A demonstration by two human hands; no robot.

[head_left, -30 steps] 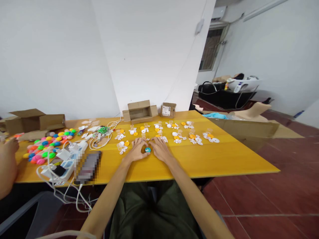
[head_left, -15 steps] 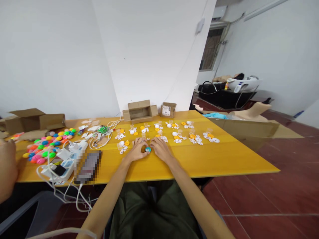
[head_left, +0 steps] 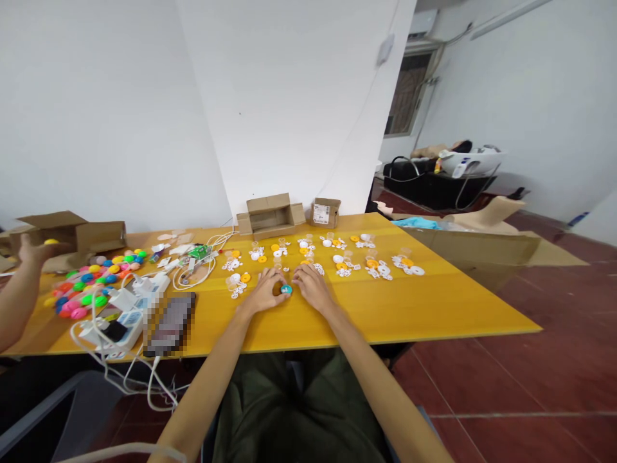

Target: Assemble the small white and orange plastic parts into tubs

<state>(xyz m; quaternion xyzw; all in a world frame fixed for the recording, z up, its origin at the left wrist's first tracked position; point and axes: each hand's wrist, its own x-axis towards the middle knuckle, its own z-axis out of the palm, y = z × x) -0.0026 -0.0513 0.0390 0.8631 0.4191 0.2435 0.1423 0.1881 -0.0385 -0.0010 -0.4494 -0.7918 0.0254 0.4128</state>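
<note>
My left hand [head_left: 264,290] and my right hand [head_left: 312,287] rest side by side on the yellow table [head_left: 434,302]. Their fingertips meet around a small blue round part [head_left: 286,289] that lies between them. Both hands have curled fingers pinching at this part. Just beyond my fingers lie several groups of small white and orange plastic pieces [head_left: 342,263].
A pile of coloured plastic balls [head_left: 91,283] lies at the left, by a power strip, white cables [head_left: 125,315] and a dark phone [head_left: 171,323]. Another person's hand [head_left: 36,249] holds a yellow ball near a cardboard box [head_left: 72,235]. Two small boxes [head_left: 272,215] stand at the table's far edge.
My hands have stayed at the blue part, shifting only slightly. The other person's hand at the left rose from the table edge toward the cardboard box with a yellow ball.
</note>
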